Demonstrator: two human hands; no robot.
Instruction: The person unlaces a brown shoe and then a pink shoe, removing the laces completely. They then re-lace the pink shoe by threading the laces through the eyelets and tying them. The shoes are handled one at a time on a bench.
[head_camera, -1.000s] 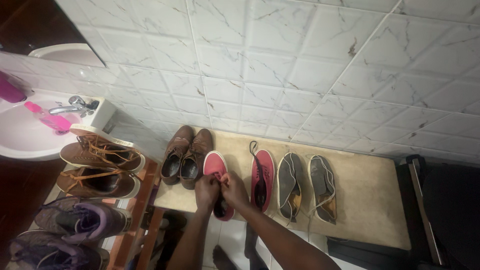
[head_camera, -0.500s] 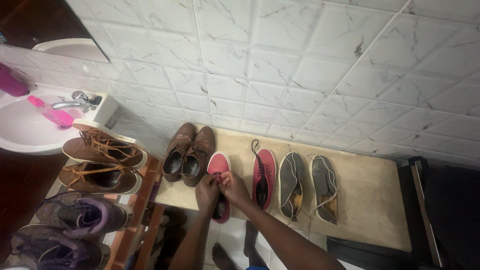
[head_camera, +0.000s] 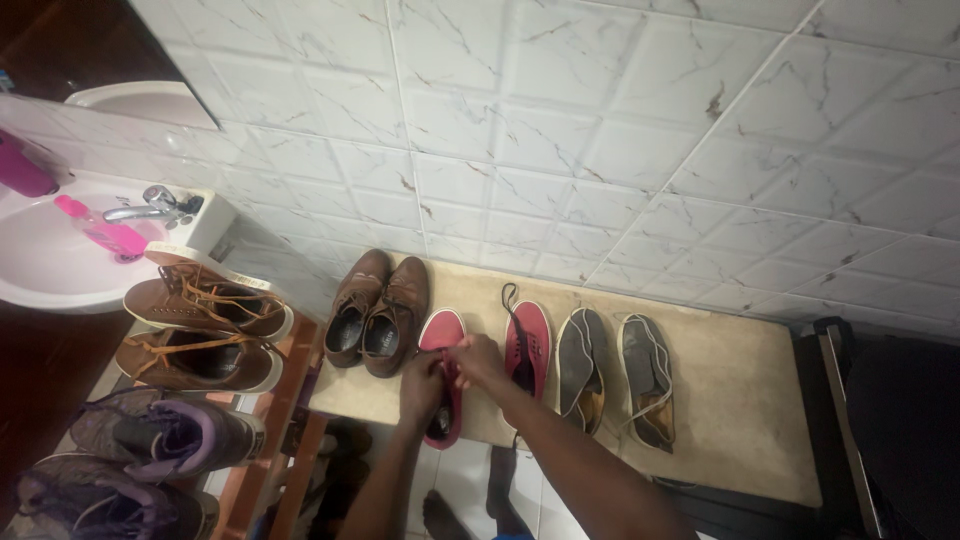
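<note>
At the shelf (head_camera: 740, 400) edge we work the laces of 1 red shoe (head_camera: 441, 340), beside the brown pair (head_camera: 375, 310): left hand (head_camera: 422, 382) and right hand (head_camera: 478, 360) both pinch them; threading likely needs a steady pull next.

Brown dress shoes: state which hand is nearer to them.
Left. The left hand rests on the red shoe right beside the brown dress shoes; the right hand is across that shoe, farther away.

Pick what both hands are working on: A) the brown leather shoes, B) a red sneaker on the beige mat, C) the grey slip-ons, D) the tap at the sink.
B: the left hand and right hand meet over the red sneaker, beside the brown leather shoes.
</note>
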